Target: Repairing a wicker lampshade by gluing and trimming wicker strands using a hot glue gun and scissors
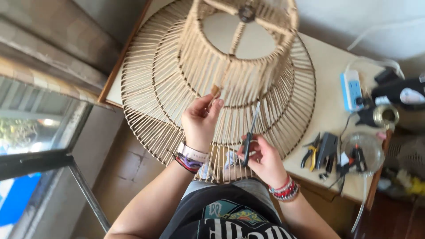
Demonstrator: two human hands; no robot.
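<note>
A large tiered lampshade frame (pixel 177 84) wrapped in beige twine stands on a pale table (pixel 330 79), overhanging its near edge. My left hand (pixel 200 118) pinches a short twine end (pixel 215 90) against the shade's lower wall. My right hand (pixel 261 157) grips a pair of dark scissors (pixel 251 132) with the blades pointing up toward the shade, a little right of the twine end. Bracelets sit on both wrists.
On the table's right side lie a blue and white power strip (pixel 352 88), yellow-handled pliers (pixel 312 152), a black tool (pixel 328 148), a clear round lid (pixel 365 152) and cables. A window frame (pixel 40 155) and metal bar (pixel 88 194) are at left.
</note>
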